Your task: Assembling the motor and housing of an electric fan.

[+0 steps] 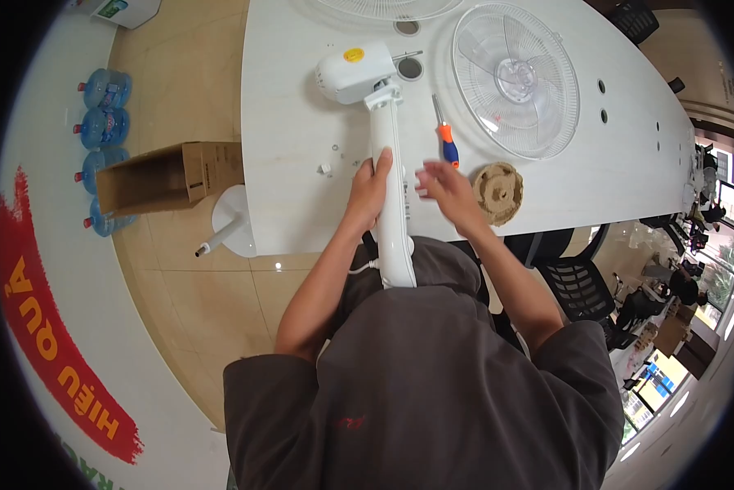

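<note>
A white fan body [392, 196] with a long column lies across the table's near edge, its lower end against my lap. Its motor head [355, 73] bears a yellow sticker, and a metal shaft sticks out to the right. My left hand [369, 194] is closed around the column's left side, thumb on top. Just right of the column, beside a row of small buttons, my right hand [451, 194] is raised with loosely bent fingers apart. It is slightly blurred, and I see nothing in it. A screwdriver [447, 145] with an orange and blue handle lies beyond that hand.
On the white table [301, 204] are a round fan grille with blades [516, 80], a moulded cardboard piece [498, 193] and small loose parts [326, 169]. Left on the floor stand an open carton [171, 175], a round white base [234, 220] and several water bottles [105, 127].
</note>
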A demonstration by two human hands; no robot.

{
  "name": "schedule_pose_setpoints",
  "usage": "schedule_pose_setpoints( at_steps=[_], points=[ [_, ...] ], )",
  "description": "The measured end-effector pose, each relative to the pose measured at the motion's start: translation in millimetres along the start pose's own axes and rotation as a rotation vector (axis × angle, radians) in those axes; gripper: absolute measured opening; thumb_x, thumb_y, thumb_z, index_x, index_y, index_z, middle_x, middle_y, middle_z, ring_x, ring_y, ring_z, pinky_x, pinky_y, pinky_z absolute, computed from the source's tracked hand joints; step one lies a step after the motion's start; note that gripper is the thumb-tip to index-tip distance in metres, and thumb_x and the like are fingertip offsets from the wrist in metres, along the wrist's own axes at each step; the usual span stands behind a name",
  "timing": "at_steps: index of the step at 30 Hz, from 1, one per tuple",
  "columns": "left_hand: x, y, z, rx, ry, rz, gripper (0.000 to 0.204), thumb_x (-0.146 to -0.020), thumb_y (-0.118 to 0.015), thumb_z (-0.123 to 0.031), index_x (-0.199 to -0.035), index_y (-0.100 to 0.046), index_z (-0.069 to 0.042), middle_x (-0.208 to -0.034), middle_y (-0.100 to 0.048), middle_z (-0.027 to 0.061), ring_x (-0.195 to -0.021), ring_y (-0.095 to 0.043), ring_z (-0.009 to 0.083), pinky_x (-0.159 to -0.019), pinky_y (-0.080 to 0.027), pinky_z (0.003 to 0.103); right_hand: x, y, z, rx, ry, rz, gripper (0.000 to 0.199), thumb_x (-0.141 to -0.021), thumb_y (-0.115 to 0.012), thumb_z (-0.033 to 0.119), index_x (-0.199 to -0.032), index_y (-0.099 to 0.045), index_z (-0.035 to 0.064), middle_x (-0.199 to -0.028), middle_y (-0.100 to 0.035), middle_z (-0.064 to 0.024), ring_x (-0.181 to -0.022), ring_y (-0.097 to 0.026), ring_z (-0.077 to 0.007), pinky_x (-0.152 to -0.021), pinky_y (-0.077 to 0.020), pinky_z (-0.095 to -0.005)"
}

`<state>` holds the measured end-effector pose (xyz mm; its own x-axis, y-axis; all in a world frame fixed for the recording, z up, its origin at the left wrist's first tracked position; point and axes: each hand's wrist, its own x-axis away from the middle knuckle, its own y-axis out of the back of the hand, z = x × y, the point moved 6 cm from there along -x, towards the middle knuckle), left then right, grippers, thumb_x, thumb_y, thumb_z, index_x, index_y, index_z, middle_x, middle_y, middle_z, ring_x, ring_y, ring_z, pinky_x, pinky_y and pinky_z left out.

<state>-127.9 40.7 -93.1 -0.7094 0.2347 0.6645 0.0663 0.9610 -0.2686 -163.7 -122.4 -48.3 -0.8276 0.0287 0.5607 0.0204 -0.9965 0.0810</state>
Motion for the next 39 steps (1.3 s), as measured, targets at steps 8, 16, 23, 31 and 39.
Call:
schedule_pose_setpoints(
  at_steps=[8,16,23,31,39],
  points=[
    [4,10,5,-0.158,0.010,-0.051,0.059,-0.100,-0.052,-0.051,-0.117,-0.057,0.005,-0.082,-0.063,0.0090,-0.065,-0.060,0.0158,-0.060,-0.051,0.033,-131,-22,28,-0.040,-0.094,0.053,0.050,-0.090,-0.070,0.025,-0.124,-0.054,-0.0076,-0.106,-0.064,-0.0142,-0.089,-0.067,-0.0198,-0.074,-0.0570,-0.0308],
    [-4,26,15,-0.233,-0.014,-0.013,0.056,-0.103,-0.051,-0.044,-0.128,-0.051,0.006,-0.082,-0.064,0.0119,-0.068,-0.062,0.0162,-0.066,-0.051,0.033,-145,-22,22,-0.153,-0.147,0.113,0.033,-0.091,-0.065,0.018,-0.112,-0.056,-0.0060,-0.103,-0.062,-0.0131,-0.095,-0.065,-0.0204,-0.083,-0.0597,-0.0361],
    [-10,31,19,-0.334,-0.078,-0.051,0.052,-0.103,-0.053,-0.037,-0.131,-0.048,0.006,-0.084,-0.067,0.0145,-0.073,-0.065,0.0186,-0.069,-0.052,0.034,-156,-26,9,-0.063,-0.215,0.083,0.030,-0.089,-0.066,0.016,-0.105,-0.058,-0.0079,-0.098,-0.063,-0.0140,-0.087,-0.066,-0.0196,-0.080,-0.0594,-0.0347],
    [-18,25,14,-0.409,-0.064,-0.106,0.054,-0.095,-0.065,-0.036,-0.123,-0.050,0.008,-0.086,-0.068,0.0142,-0.076,-0.066,0.0192,-0.070,-0.053,0.034,-156,-28,21,0.189,-0.018,0.038,0.033,-0.084,-0.064,0.009,-0.105,-0.044,-0.0043,-0.091,-0.059,-0.0121,-0.081,-0.061,-0.0162,-0.070,-0.0511,-0.0286],
    [-17,30,28,-0.291,-0.007,-0.148,0.058,-0.091,-0.070,-0.035,-0.125,-0.050,0.008,-0.095,-0.070,0.0147,-0.083,-0.067,0.0185,-0.076,-0.053,0.033,-158,-36,25,0.219,-0.064,0.146,0.039,-0.084,-0.058,0.007,-0.109,-0.029,0.0008,-0.085,-0.054,-0.0116,-0.075,-0.057,-0.0159,-0.066,-0.0495,-0.0304]
  ],
)
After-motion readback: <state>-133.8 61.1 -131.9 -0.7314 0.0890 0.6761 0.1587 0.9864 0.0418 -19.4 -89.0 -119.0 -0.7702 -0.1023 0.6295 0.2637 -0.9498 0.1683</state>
